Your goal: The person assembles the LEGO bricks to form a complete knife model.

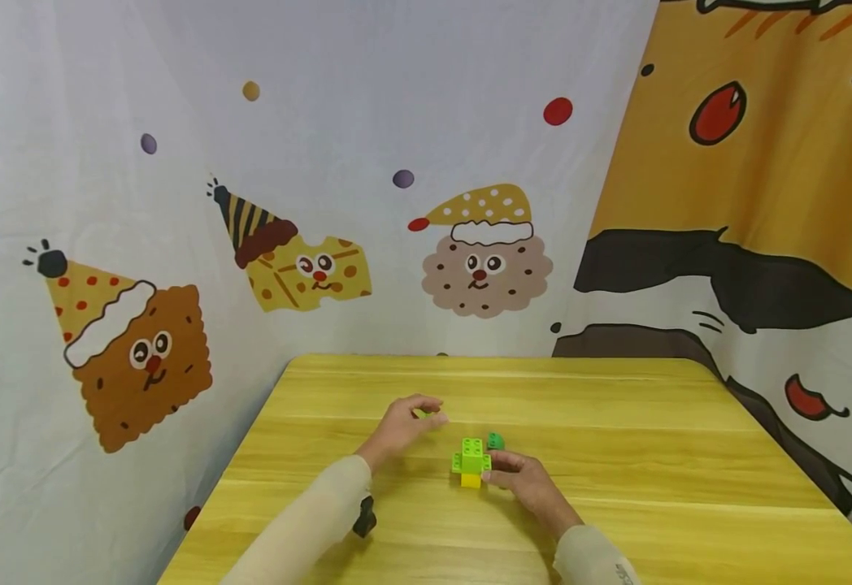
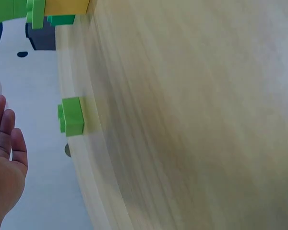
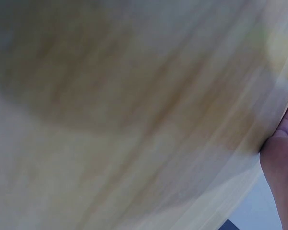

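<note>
A small stack of toy building bricks (image 1: 472, 457), lime green on top with lime pieces at both sides and a yellow brick below, stands upright on the table. My right hand (image 1: 527, 483) holds the stack's right side, thumb in front and fingertips partly behind it. Just behind the stack sits a dark green brick (image 1: 495, 440). To the left, my left hand (image 1: 402, 426) hovers with its fingers loosely extended and nothing between them. A loose lime green brick (image 2: 73, 116) lies close by, and in the head view that hand partly hides it.
The wooden table (image 1: 638, 431) ends at a patterned cloth backdrop (image 1: 382, 106) with cartoon prints. A black device (image 1: 365, 517) is attached at the left wrist. The stack's upper part shows at the top corner of the left wrist view.
</note>
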A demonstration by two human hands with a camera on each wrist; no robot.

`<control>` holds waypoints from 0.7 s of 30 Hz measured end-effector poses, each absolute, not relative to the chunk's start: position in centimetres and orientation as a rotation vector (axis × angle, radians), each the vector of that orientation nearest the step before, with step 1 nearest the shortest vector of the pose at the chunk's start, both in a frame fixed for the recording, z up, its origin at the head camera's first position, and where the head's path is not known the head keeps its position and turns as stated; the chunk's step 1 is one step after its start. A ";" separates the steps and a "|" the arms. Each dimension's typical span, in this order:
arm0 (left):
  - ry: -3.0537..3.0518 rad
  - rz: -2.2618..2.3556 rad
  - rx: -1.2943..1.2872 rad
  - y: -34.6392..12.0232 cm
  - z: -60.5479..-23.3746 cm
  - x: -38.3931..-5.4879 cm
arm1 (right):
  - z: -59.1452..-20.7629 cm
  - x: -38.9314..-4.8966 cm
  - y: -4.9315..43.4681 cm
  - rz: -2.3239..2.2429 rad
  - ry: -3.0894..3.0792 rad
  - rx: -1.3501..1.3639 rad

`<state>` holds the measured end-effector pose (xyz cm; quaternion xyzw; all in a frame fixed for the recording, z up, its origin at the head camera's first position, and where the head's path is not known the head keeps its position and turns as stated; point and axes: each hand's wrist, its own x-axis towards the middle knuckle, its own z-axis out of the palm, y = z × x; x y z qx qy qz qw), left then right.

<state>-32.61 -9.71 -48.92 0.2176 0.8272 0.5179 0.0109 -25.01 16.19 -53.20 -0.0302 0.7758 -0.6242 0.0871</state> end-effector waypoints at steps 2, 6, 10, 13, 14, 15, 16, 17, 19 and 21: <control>2.589 1.623 0.656 -9.9 -48.9 -32.8 | -53.1 -24.9 16.2 -1.867 2.301 -0.097; 2.579 1.662 0.600 -10.5 -49.0 -33.1 | -53.1 -24.9 16.2 -1.868 2.299 -0.098; 2.559 1.696 0.546 -11.1 -49.2 -33.4 | -53.3 -25.0 16.2 -1.881 2.289 -0.100; 2.568 1.690 0.495 -11.4 -49.4 -33.8 | -53.3 -24.9 16.2 -1.883 2.293 -0.107; 2.575 1.686 0.480 -11.4 -49.5 -34.0 | -53.2 -24.9 16.2 -1.881 2.294 -0.113; 2.578 1.681 0.470 -11.5 -49.6 -34.1 | -53.2 -24.9 16.2 -1.880 2.295 -0.117; 2.582 1.676 0.460 -11.5 -49.7 -34.3 | -53.2 -24.9 16.2 -1.879 2.295 -0.119; 2.586 1.668 0.452 -11.6 -49.8 -34.5 | -53.2 -24.9 16.2 -1.877 2.297 -0.124; 2.587 1.654 0.443 -11.7 -50.0 -34.7 | -53.2 -24.9 16.2 -1.874 2.299 -0.121; 2.586 1.636 0.426 -11.8 -50.2 -35.0 | -53.3 -24.9 16.2 -1.871 2.304 -0.111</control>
